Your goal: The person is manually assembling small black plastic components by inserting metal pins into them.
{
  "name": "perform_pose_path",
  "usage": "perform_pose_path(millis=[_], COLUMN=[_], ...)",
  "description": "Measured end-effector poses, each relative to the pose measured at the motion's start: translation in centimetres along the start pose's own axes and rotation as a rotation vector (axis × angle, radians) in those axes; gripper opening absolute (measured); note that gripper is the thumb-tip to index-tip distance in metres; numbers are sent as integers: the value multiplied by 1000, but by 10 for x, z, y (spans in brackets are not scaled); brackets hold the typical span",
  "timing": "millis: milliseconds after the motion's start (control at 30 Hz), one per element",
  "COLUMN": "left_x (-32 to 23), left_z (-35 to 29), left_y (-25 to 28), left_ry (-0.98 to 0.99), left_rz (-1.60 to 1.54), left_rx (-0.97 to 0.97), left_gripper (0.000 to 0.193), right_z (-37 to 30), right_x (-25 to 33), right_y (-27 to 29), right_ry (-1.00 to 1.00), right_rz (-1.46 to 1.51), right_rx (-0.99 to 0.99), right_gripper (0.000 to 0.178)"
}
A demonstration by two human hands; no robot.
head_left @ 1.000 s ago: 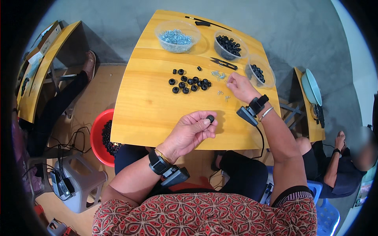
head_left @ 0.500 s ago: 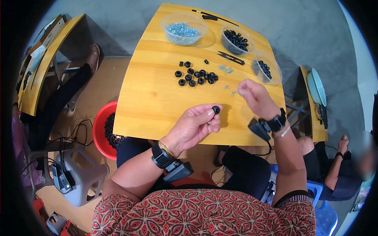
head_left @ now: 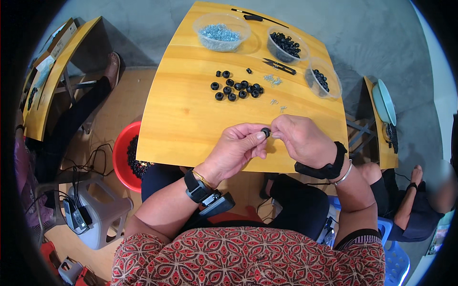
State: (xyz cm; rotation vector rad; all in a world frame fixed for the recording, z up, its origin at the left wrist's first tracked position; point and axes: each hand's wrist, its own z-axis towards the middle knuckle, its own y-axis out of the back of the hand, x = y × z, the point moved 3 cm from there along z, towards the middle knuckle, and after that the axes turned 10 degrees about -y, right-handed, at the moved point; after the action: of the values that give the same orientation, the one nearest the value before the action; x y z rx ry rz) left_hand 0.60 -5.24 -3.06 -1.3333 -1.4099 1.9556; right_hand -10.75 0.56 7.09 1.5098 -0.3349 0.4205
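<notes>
Between the thumb and fingers of my left hand is a small round black part with a hole. Right beside it, my right hand is closed in a pinch; a tiny light-coloured bit shows at the fingertips, too small to name. Farther up the table several similar black round parts lie in a loose group. To their right are small piles of tiny silvery metal pieces. Black-handled thread snips rest behind these.
At the far side stand a clear tub of silvery-blue small pieces and two tubs of black parts, one larger, one smaller. A thin black rod lies behind. A red basin stands on the floor, left of the wooden table.
My right hand has come down and left from near the silvery pieces to the black part in my left hand. The left hand stays nearly in place, still holding the part.
</notes>
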Motion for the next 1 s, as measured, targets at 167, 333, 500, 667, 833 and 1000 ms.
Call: perform_pose_path(millis=[167,333,500,667,833,1000], left_x=[0,-3,-11,-25,-17,-5], left_z=[-2,-2,-4,-27,-67,-94], left_y=[1,1,-15,-55,-93,-116], left_ry=[0,57,76,23,81,127], left_rz=[28,-8,-10,-20,-76,-65], left_rx=[13,21,108,188,327,306], left_gripper=[19,19,17,20,20,21], right_z=[5,1,-50,-92,-125,-144], right_x=[10,-4,-33,15,43,66], right_y=[2,8,-11,-15,-9,-3], right_ry=[29,-224,-500,-441,-354,-336], right_rz=[-134,170,769,1374,1429,1383], right_rx=[60,-37,-139,-238,-198,-243], right_gripper=[11,9,12,12,20,26])
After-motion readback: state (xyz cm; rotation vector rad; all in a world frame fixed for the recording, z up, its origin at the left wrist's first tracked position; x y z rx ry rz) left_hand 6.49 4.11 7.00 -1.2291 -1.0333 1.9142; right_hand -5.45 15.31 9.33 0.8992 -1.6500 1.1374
